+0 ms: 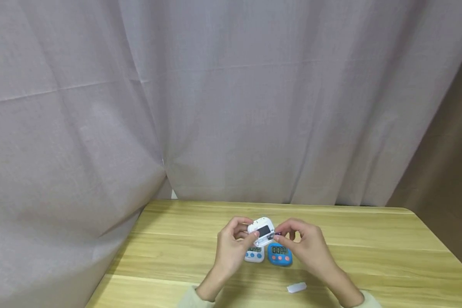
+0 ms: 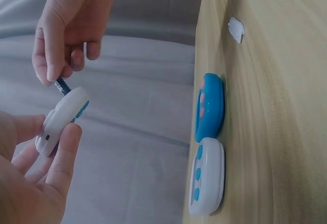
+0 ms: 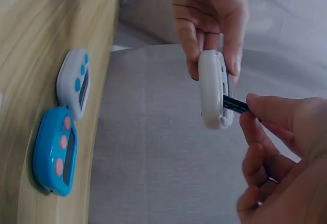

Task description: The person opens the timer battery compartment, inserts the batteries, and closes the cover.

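Note:
My left hand (image 1: 231, 248) grips a white digital timer (image 3: 210, 91) with blue buttons above the table, its back turned up and the battery slot uncovered. Between thumb and fingertips, my right hand (image 1: 312, 248) pinches a small dark cylindrical battery (image 3: 235, 105). One end of that battery meets the open slot at the timer's edge; the other end is covered by my fingertips. Below the hands, a second white timer (image 1: 255, 256) with blue buttons lies beside a blue timer (image 1: 279, 259) with pink-orange buttons, both face up.
A small white plastic cover (image 1: 297, 287) lies on the wooden table (image 1: 389, 248) near the front, between my forearms. Grey curtains (image 1: 231, 128) hang behind the table's far edge and along its left side.

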### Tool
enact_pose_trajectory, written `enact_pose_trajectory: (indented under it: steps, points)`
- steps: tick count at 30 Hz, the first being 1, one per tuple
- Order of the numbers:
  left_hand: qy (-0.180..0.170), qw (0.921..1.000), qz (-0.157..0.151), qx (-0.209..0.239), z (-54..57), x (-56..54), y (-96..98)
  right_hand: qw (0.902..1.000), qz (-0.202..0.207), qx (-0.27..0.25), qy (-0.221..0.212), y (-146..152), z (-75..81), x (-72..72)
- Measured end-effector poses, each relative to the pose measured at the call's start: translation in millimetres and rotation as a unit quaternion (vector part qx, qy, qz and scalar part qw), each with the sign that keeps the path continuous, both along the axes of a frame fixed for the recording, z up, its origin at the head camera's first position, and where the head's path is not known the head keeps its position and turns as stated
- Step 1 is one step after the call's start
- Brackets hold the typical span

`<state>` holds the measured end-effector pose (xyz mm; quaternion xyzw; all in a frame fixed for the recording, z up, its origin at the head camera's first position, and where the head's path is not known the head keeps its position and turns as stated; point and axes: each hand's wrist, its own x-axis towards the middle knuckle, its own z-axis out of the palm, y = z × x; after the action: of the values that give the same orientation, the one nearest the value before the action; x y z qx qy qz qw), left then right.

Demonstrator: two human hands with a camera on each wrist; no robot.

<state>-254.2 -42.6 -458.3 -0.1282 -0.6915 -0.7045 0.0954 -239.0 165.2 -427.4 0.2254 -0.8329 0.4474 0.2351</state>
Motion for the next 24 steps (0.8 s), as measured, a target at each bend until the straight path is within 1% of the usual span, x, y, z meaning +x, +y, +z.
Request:
enact_pose_trajectory:
  steps: [1,3,4,6,9,11,13,18,24]
  points:
    - [0.000,1.0000,0.000,0.000,-0.2,0.2,-0.1,0.9993,-0.004,0.014,0.033,-1.3,-1.4,0.0]
    - [-0.001,1.0000,0.001,-0.001,-0.7,0.7,-0.1,0.9948,-0.005,0.037,0.095,-3.8,-4.2,-0.1]
    - [0.000,1.0000,0.001,-0.002,-0.9,0.9,-0.1,0.9921,-0.001,0.045,0.117,-4.9,-5.5,0.1]
    - [0.001,1.0000,0.001,-0.004,-1.3,1.2,0.2,0.9890,0.006,0.055,0.137,-6.8,-7.7,0.4]
    - [0.004,1.0000,-0.002,-0.004,-0.9,1.3,1.0,0.9901,0.018,0.050,0.130,-9.0,-10.0,1.2]
    - [0.004,1.0000,-0.004,-0.001,-0.8,1.5,1.3,0.9921,0.019,0.041,0.117,-10.6,-11.0,1.6]
    - [0.004,1.0000,-0.004,0.000,-0.7,2.0,1.6,0.9927,0.021,0.031,0.114,-12.0,-12.2,1.7]
    - [-0.001,0.9999,-0.004,-0.011,-1.0,3.7,1.9,0.9902,0.025,0.028,0.134,-16.2,-14.9,1.7]
    - [0.007,0.9999,-0.004,-0.015,0.3,4.6,2.5,0.9902,0.017,0.043,0.132,-18.7,-16.4,3.1]
